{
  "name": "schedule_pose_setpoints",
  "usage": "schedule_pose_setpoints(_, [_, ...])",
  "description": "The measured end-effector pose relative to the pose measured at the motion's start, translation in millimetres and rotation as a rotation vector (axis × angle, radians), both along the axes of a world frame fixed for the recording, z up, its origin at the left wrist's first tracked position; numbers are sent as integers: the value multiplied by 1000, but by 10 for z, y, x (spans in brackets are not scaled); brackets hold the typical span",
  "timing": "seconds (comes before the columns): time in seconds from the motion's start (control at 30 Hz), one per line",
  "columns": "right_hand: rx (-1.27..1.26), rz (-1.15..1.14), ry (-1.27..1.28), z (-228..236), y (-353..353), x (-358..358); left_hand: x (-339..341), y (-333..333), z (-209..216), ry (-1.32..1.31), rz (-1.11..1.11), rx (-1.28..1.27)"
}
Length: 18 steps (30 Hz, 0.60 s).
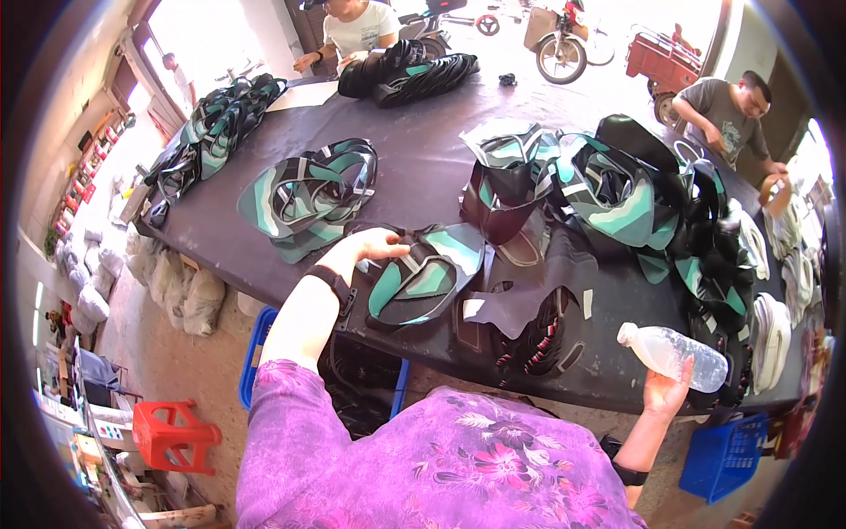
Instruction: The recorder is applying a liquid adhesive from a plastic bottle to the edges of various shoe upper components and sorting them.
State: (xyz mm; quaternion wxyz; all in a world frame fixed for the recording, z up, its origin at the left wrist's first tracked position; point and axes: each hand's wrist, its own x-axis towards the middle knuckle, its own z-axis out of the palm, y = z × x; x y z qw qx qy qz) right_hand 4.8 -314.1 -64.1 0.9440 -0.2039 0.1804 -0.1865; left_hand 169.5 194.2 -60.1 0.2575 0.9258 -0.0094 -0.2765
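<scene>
My right hand point(668, 391) is closed round the lower part of a clear plastic bottle point(665, 353), which it holds tilted at the table's front edge. The bottle's whitish top end points to the upper left. My left hand point(377, 244) lies at the edge of a bundle of teal, grey and black cut pieces point(423, 280), its fingers stretched out over them. Whether the fingertips press on the pieces I cannot tell. Just beyond that hand sits another looped bundle of teal and black pieces point(317, 192).
A dark-covered table point(414, 159) bears more bundles point(608, 189), a black pile point(410, 78) and white rolls point(771, 339). Two people point(357, 35) point(731, 115) work across it. Blue crates point(723, 454) point(256, 357) stand below, a red stool point(174, 434) to the left.
</scene>
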Motion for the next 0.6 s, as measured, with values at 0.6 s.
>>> schedule_pose_setpoints(0.6, [-26,-30,-2,3,-21,-21,88,-499,-312,-917,-716,703])
